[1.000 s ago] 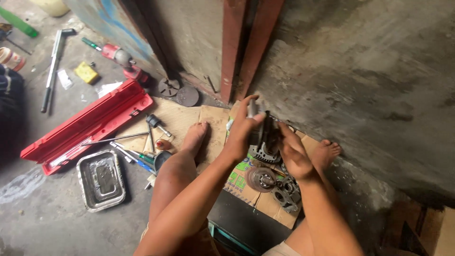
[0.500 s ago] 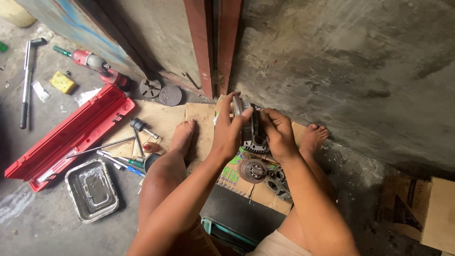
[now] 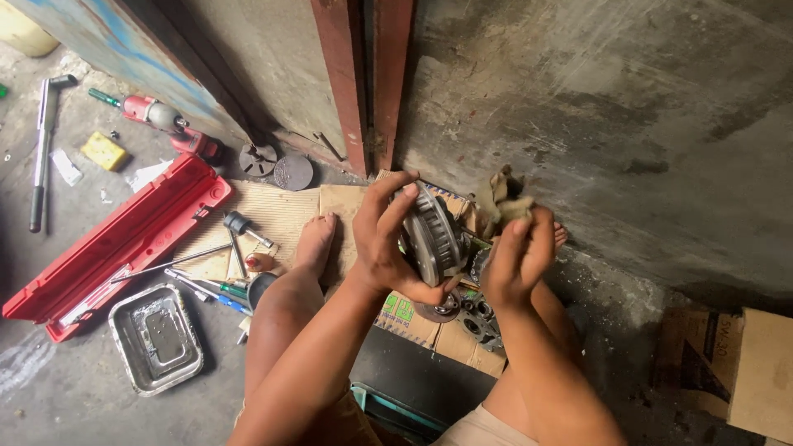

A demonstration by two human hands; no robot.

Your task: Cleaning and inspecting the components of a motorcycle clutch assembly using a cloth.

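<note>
Head view: left hand (image 3: 388, 239) is clamped around a round, ribbed metal drum (image 3: 431, 235), thumb under its rim, fingers curled over the top. The drum stands on edge above a sheet of cardboard (image 3: 285, 216), between the person's bare feet, its axis roughly level and running left to right. Right hand (image 3: 519, 260) is closed on a crumpled rag (image 3: 500, 198) just beside the drum; whether the rag touches it is unclear. More engine parts (image 3: 479, 322) lie below, partly hidden by the wrists. A red tool case (image 3: 116, 244) and metal tray (image 3: 155, 339) sit well apart
</note>
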